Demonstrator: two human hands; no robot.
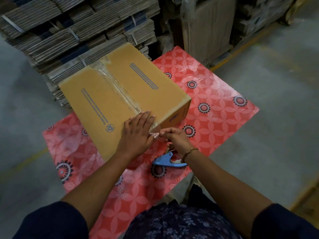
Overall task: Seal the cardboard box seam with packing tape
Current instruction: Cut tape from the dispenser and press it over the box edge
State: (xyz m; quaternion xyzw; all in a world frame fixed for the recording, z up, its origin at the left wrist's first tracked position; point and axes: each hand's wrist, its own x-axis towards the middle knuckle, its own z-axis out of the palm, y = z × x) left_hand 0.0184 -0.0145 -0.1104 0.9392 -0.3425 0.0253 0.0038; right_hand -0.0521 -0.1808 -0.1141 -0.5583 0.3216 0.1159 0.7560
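Brown cardboard box (pixel 120 94) w/ clear tape (pixel 119 87) along top seam.

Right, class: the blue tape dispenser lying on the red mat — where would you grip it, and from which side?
Grip the tape dispenser by its blue handle, which points left, bare and unobstructed. Come from above left: the right hand and wrist cover its other end.

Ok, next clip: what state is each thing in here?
cardboard box: flaps closed, clear tape along the top seam.
packing tape: loose end pinched at the box's near edge.
left hand: flat, pressing the box top.
right hand: fingers pinching the tape end.
tape dispenser: lying on the red mat, not held.
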